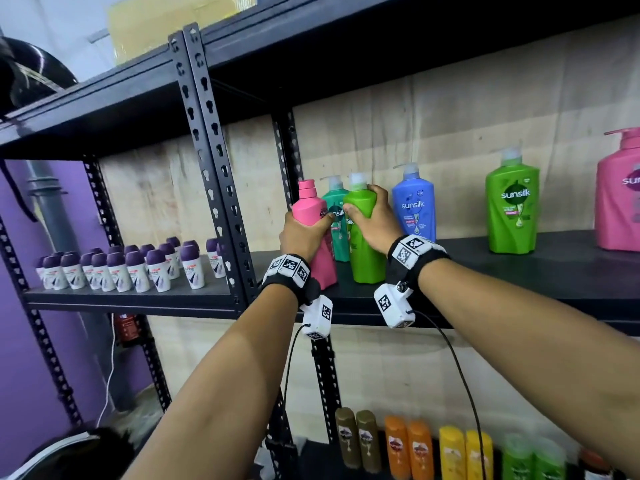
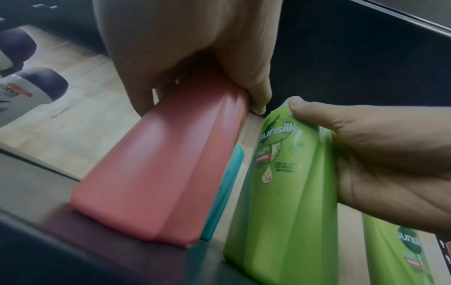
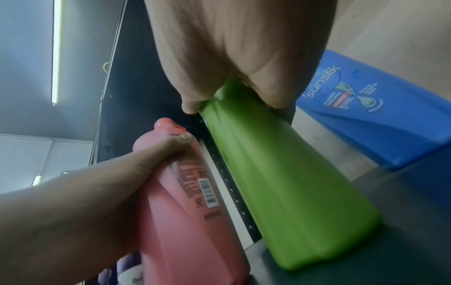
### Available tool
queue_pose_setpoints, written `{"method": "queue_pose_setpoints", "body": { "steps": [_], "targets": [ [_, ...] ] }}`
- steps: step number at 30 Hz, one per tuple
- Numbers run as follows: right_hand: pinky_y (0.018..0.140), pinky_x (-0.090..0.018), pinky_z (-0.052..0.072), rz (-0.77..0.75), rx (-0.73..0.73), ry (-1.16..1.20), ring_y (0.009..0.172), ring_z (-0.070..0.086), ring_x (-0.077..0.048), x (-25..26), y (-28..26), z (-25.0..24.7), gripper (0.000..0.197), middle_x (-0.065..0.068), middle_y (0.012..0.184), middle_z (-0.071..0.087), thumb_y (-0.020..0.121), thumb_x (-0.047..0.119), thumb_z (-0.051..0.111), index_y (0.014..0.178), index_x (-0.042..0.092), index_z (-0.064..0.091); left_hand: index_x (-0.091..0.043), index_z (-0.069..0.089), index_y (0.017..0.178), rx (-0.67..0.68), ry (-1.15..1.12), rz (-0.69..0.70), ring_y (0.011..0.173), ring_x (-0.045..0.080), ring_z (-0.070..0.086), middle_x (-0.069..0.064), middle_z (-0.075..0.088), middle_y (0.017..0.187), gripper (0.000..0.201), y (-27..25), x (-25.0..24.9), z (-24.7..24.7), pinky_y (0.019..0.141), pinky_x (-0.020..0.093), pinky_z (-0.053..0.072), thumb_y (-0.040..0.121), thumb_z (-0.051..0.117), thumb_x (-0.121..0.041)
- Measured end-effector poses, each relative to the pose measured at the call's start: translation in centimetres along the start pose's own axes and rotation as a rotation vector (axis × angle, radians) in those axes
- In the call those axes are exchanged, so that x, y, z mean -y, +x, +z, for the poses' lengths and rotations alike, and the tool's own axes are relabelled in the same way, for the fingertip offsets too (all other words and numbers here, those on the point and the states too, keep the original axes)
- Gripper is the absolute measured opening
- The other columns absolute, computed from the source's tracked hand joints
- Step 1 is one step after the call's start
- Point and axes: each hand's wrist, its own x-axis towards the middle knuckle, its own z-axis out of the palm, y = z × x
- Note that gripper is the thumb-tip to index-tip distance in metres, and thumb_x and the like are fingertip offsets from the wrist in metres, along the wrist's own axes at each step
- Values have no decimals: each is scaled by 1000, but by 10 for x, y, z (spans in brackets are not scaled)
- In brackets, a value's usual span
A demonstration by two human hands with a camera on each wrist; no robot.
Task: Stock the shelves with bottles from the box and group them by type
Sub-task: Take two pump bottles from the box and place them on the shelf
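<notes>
On the black middle shelf (image 1: pixel 519 271) my left hand (image 1: pixel 304 233) grips a pink shampoo bottle (image 1: pixel 311 209) around its middle; the bottle leans with its base on the shelf. My right hand (image 1: pixel 374 220) grips a green Sunsilk bottle (image 1: pixel 367 258) near its shoulder, its base also on the shelf. In the left wrist view the pink bottle (image 2: pixel 156 173) and green bottle (image 2: pixel 280 192) stand side by side, a teal bottle (image 2: pixel 224 189) behind them. The right wrist view shows the green bottle (image 3: pixel 280 183) and the pink bottle (image 3: pixel 190 202).
A teal bottle (image 1: pixel 337 206), a blue Sunsilk pump bottle (image 1: pixel 414 206), a green pump bottle (image 1: pixel 512 206) and a large pink one (image 1: pixel 620 195) stand further along the shelf. Several purple-capped roll-ons (image 1: pixel 131 268) fill the left unit. Smaller bottles (image 1: pixel 415 448) line the shelf below.
</notes>
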Motion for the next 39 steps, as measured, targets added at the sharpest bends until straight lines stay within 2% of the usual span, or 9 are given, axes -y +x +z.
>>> {"method": "queue_pose_setpoints", "body": {
  "steps": [10,14,16,21,25,27,29,33,39],
  "targets": [
    [91,-31,46,82,-1,-55,121,59,-30,4,-10,-2,81,-8,140,56,95,54,58,158,22,17,-15,41,135,105,-43,9,103,32,65,9,64,117,75,-30,18,-1,90,43,56,84,71,-60],
    [89,-32,51,89,21,-69,115,63,-28,1,-22,-6,66,-5,133,61,98,42,57,153,20,29,-14,36,146,95,-36,8,111,34,63,13,62,129,76,-48,24,-3,89,35,51,90,68,-54],
    [96,-36,50,78,26,-106,119,61,-29,-2,-29,-8,63,-7,138,58,98,34,58,153,18,31,-14,33,150,81,-14,23,115,34,62,14,60,134,76,-58,27,-4,88,33,48,92,67,-49],
    [100,-38,50,77,68,-141,118,60,-28,3,-48,-16,66,-10,137,56,95,27,61,152,15,31,-11,32,153,87,38,37,124,34,57,15,56,140,70,-73,31,-8,106,45,46,95,67,-29],
    [109,-35,37,46,58,-245,131,47,-30,13,-70,-24,69,-14,145,42,95,35,60,154,15,30,-6,39,150,52,94,58,126,29,54,14,55,138,64,-84,31,-15,108,45,44,95,66,-27],
    [110,-37,39,-4,67,-286,127,49,-28,17,-84,-29,60,-12,138,44,96,36,59,149,15,39,-7,43,147,8,117,78,121,26,55,12,54,134,61,-94,31,-19,105,38,44,95,66,-30],
    [103,-38,45,-90,85,-290,112,57,-23,19,-99,-34,42,-7,123,54,96,32,60,135,15,54,-10,52,138,-15,132,125,110,23,57,9,54,126,50,-106,31,-23,95,29,44,94,65,-31],
    [85,-37,52,-189,145,-342,83,60,-15,13,-130,-44,14,2,92,63,93,26,59,102,19,67,-11,64,114,-15,151,221,91,19,63,5,62,109,26,-133,34,-26,83,32,52,95,63,-29],
    [77,-40,52,-145,201,-424,83,60,-20,-22,-183,-53,13,3,90,64,92,23,55,91,19,67,-19,69,92,105,249,243,78,13,65,-5,69,86,17,-175,53,-13,71,30,51,96,58,-32]
  ]
}}
